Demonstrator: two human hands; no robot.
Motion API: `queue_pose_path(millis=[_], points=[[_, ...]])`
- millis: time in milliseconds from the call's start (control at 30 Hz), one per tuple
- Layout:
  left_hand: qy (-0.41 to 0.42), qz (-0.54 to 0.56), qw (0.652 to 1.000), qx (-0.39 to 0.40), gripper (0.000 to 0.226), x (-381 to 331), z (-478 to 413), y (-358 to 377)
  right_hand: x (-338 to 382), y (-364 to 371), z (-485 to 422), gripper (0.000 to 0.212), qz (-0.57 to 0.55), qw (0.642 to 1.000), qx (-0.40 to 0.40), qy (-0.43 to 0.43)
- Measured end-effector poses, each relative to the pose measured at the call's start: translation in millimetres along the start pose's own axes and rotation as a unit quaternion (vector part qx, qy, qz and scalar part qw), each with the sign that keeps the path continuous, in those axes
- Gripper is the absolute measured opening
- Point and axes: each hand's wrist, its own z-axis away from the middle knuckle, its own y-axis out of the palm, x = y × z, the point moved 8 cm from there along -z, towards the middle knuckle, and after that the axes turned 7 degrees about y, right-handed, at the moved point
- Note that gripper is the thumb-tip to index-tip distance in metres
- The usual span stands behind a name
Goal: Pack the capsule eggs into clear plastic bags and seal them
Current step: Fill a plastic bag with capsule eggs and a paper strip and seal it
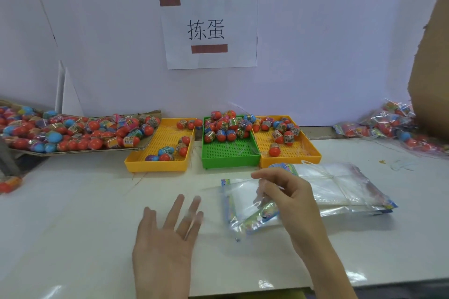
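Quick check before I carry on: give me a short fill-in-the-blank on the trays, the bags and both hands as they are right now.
1. The tray between the two yellow trays is ____.
2. The right hand pinches a clear plastic ____.
3. The left hand is open and holds ____.
4. The tied stack of bags lies in front of the ____ yellow tray.

Missing words: green; bag; nothing; right

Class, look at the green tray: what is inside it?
The green tray holds capsule eggs heaped at its far end; the near mesh floor lies bare. Whatever lies beneath the heap is hidden.
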Motion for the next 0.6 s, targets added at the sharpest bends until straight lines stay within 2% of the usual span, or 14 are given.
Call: queue_pose_path(millis=[67,100,133,200,267,367,400,500,567,600], points=[[-0.008,-0.03,0.999,0.026,0.019,0,3,4,-1,0,0,0.038,-0.013,1.0,0.002,0.012],[-0.013,-0.047,0.998,0.047,0.018,1,4,6,-1,1,0,0.037,-0.018,1.0,0.004,0.017],[-0.017,-0.066,0.995,0.07,0.029,4,3,7,-2,1,0,0.036,-0.025,0.999,0.007,0.022],[-0.008,-0.142,0.98,0.139,0.068,8,1,12,-1,4,1,0.035,-0.042,0.998,0.018,0.032],[0.027,-0.262,0.94,0.216,0.09,11,2,19,-1,7,0,0.032,-0.065,0.997,0.034,0.04],[0.082,-0.408,0.86,0.295,0.083,19,8,27,0,7,0,0.026,-0.074,0.996,0.039,0.044],[0.092,-0.425,0.847,0.307,0.076,22,10,27,-2,7,-1,0.025,-0.073,0.995,0.041,0.048],[0.125,-0.423,0.844,0.304,0.039,21,14,31,-4,10,0,0.017,-0.056,0.995,0.051,0.069],[0.136,-0.431,0.844,0.288,0.023,18,16,32,-8,10,2,0.034,-0.019,0.995,0.053,0.085],[0.133,-0.433,0.847,0.278,0.024,18,15,32,-9,9,1,0.036,-0.006,0.994,0.057,0.089]])
